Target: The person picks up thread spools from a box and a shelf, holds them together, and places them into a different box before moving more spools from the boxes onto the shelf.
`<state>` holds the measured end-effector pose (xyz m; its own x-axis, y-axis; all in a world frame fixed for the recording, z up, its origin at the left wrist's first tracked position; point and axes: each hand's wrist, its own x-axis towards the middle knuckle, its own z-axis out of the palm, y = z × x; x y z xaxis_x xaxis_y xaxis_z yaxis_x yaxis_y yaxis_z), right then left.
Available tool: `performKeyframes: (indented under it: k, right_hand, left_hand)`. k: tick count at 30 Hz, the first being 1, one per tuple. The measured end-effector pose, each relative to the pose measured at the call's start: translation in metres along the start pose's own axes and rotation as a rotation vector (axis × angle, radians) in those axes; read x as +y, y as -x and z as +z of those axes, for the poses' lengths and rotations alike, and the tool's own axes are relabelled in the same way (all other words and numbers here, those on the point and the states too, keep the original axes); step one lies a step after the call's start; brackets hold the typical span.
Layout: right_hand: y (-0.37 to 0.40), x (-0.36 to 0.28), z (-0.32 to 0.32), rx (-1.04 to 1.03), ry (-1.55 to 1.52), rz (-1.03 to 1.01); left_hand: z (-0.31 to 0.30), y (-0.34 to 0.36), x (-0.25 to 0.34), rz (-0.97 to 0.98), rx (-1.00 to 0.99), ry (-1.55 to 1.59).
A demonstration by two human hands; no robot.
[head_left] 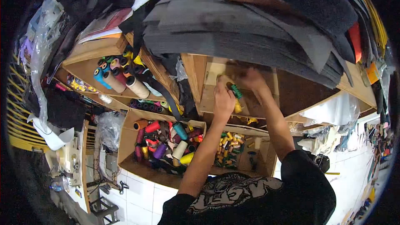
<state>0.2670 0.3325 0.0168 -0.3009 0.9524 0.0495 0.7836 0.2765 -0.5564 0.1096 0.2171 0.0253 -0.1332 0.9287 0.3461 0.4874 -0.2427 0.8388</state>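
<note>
My left hand (224,100) is inside an upper wooden compartment (206,84), its fingers curled together. What they hold, if anything, I cannot make out. Just right of it are a green thread spool (236,90) and a yellow thread spool (238,106), close together. Deeper in the same compartment, my right hand (255,81) is smeared by motion, so its fingers do not show clearly. Below my forearms stands a cardboard box (129,148). Its left part holds large thread cones, among them a purple cone (159,151); its right part holds many small spools (229,146).
Left of the compartment, a shelf (89,68) bears several thread cones (136,86). Stacked dark grey fabric (225,29) hangs over the cabinet's top. Clear plastic (331,111) lies at right. A dark stool (103,210) stands on the white tiled floor (139,196).
</note>
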Motion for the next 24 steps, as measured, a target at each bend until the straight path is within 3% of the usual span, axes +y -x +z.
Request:
performKeyframes:
  k: [3,5,7,11,12,15,18,22,24]
  right_hand:
    - [0.039,-0.047,-0.022,-0.365,0.164,0.261]
    - [0.051,-0.08,-0.038,-0.354,0.142,0.245]
    - [0.053,-0.074,-0.038,-0.206,0.035,0.161]
    - [0.017,-0.002,-0.008,0.321,-0.521,-0.054]
    - [0.027,-0.03,-0.037,0.373,-0.434,-0.112]
    - [0.009,-0.007,-0.035,0.637,-0.441,-0.099]
    - [-0.009,0.022,-0.024,0.773,-0.436,-0.045]
    - [-0.026,0.04,-0.016,0.843,-0.425,0.002]
    - [-0.03,0.043,-0.015,0.861,-0.431,0.009]
  left_hand:
    - [-0.019,-0.004,0.033,-0.308,-0.196,-0.002]
    - [-0.021,-0.004,0.035,-0.346,-0.249,0.007]
    - [-0.01,-0.003,0.013,-0.172,-0.177,0.064]
    - [0.004,-0.001,-0.006,-0.045,-0.055,0.03]
    - [0.005,-0.001,-0.007,-0.043,-0.053,0.043]
    - [0.004,0.001,-0.004,-0.057,-0.063,0.052]
    - [0.005,0.001,-0.005,-0.084,-0.077,-0.03]
    - [0.015,0.001,-0.016,0.117,0.1,-0.097]
    - [0.009,0.0,-0.013,0.062,0.018,-0.025]
